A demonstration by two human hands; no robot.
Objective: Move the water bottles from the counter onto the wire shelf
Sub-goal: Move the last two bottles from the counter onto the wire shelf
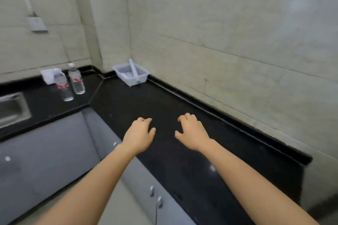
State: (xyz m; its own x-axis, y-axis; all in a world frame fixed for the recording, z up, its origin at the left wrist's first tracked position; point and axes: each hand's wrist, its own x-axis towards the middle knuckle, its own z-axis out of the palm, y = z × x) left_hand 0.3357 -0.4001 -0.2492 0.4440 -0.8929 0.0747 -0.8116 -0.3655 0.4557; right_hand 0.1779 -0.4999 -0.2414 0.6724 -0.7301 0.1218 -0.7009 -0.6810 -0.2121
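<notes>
Two clear water bottles with red-and-white labels stand upright on the black counter (128, 107) at the left: one bottle (76, 79) with a white cap, the other bottle (62, 86) just left of it and nearer. My left hand (140, 134) and my right hand (191, 132) hover palm-down over the counter's middle, fingers loosely curled, holding nothing. Both hands are far from the bottles. No wire shelf is in view.
A white plastic basket (130, 74) sits in the counter's back corner against the tiled wall. A white packet (48, 76) lies behind the bottles. A steel sink (12, 108) is at the far left. Grey cabinet doors (54, 151) run below the counter.
</notes>
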